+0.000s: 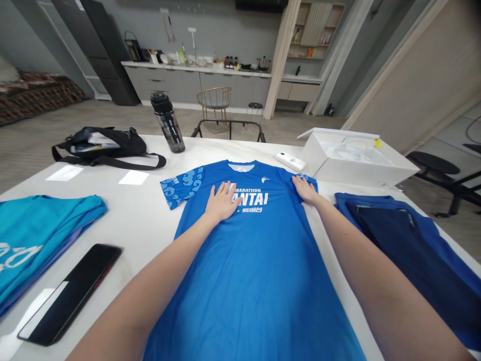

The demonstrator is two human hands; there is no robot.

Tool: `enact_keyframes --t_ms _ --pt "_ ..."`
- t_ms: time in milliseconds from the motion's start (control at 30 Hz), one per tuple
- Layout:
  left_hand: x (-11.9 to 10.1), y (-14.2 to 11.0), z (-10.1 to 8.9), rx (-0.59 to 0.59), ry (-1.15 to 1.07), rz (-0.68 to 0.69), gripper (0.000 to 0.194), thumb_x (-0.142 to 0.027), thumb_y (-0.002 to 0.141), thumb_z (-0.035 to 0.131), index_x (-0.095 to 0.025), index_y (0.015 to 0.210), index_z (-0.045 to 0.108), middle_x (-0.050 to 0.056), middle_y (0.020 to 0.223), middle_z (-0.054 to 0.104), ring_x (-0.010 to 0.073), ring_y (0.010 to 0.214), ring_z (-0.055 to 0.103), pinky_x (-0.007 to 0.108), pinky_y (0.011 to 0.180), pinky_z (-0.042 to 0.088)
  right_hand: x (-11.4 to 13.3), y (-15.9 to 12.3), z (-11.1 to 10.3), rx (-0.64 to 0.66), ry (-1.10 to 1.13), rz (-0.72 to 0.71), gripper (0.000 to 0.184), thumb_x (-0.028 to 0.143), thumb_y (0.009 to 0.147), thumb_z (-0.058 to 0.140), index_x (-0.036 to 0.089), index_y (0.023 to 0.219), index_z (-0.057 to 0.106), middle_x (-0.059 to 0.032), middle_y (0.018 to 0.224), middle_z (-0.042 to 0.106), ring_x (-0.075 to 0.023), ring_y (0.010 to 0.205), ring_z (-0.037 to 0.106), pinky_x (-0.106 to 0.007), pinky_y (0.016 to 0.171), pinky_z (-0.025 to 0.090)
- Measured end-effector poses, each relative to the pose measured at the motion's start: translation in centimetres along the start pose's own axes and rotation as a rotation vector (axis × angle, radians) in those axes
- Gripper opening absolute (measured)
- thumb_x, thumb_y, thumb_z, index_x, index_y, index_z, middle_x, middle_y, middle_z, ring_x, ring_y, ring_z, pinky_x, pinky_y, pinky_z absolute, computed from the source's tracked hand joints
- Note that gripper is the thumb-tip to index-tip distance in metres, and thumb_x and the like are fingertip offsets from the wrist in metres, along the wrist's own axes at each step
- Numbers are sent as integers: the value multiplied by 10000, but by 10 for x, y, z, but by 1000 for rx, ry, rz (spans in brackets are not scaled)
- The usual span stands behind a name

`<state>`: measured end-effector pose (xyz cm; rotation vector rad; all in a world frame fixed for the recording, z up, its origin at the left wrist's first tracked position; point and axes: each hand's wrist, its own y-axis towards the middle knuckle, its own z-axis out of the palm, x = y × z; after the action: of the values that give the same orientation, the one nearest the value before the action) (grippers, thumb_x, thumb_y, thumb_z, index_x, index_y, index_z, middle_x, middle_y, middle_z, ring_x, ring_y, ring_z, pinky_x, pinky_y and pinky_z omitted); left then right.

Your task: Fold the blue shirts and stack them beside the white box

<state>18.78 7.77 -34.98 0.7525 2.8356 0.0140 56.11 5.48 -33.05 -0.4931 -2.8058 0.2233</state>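
Note:
A blue T-shirt (255, 265) with white lettering lies spread face up on the white table (143, 210), its neckline toward the far side. My left hand (222, 201) rests flat on the chest, covering part of the print, fingers spread. On the right sleeve lies my right hand (303, 188), palm down with the fingers stretched out. That sleeve is partly hidden under it. The left sleeve, with its light-blue wave pattern, is laid out to the side. Neither hand grips the cloth.
Folded teal clothing (48, 225) and a black phone (71, 291) lie left; folded dark-blue clothing (398, 235) lies right. Along the far side are a black bag (108, 145), a bottle (168, 123), a small white device (290, 161) and an open white box (349, 168).

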Motion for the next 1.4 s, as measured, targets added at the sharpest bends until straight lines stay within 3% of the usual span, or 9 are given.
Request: enact_keyframes --t_ms 200,367,533,667,767,1000,1133,1267,1400 --pt "-3 -2 -1 -14 -17 -53 726 -660 972 205 -289 1594 262 20 1673 183 265 1549 140 536 1248 78 -5 -11 8 -65 -93 -2 708 599 1000 229 221 1598 265 -83 1675 174 -345 1535 132 -567 1221 116" --pt "-8 -9 -5 -8 -33 -85 714 -649 975 214 -295 1593 261 24 1668 210 269 1545 157 548 1245 88 13 -35 10 -141 -117 69 748 702 972 186 291 1589 291 -61 1678 175 -427 1516 131 -675 1173 109" --pt "-18 -24 -8 -180 20 -69 646 -537 1016 187 -249 1584 299 44 1669 207 244 1548 150 523 1254 67 77 -64 16 -404 -155 -151 668 528 1038 151 160 1565 334 -115 1656 237 -302 1535 137 -594 1214 69" --pt "-19 -22 -6 -118 -16 -94 648 -531 1019 169 -231 1573 323 70 1653 260 255 1530 216 564 1239 114 150 -86 46 -260 -76 -374 638 504 1047 132 198 1577 311 -70 1656 250 -244 1533 170 -526 1230 134" --pt "-6 -13 -6 -50 -53 -149 659 -558 1012 161 -247 1561 349 75 1648 275 268 1526 228 576 1228 141 173 -88 62 -176 -43 -317 632 554 1038 123 283 1578 308 -39 1662 232 -270 1531 176 -616 1207 110" --pt "69 9 -19 -23 -30 -379 712 -596 986 119 -251 1584 292 62 1670 192 283 1544 157 590 1225 118 104 -53 40 -155 -66 46 740 687 976 106 310 1597 248 -34 1682 156 -364 1534 98 -712 1163 58" --pt "101 23 -21 9 -42 -405 699 -584 987 99 -274 1587 282 44 1676 165 266 1547 145 575 1231 117 68 -36 22 -143 -20 128 803 739 942 90 304 1599 248 -39 1680 161 -403 1524 113 -749 1140 67" --pt "109 32 -22 12 -52 -402 700 -589 988 107 -272 1592 266 46 1675 166 267 1548 141 578 1232 110 60 -21 12 -106 -12 129 835 792 910 122 331 1592 261 -20 1684 144 -438 1517 90 -787 1112 75" --pt "90 26 -28 -102 17 -355 703 -577 997 166 -226 1602 237 99 1663 214 293 1532 204 593 1231 73 74 -19 10 -124 -55 132 841 794 909 183 307 1586 293 -46 1677 177 -471 1498 126 -801 1098 66"
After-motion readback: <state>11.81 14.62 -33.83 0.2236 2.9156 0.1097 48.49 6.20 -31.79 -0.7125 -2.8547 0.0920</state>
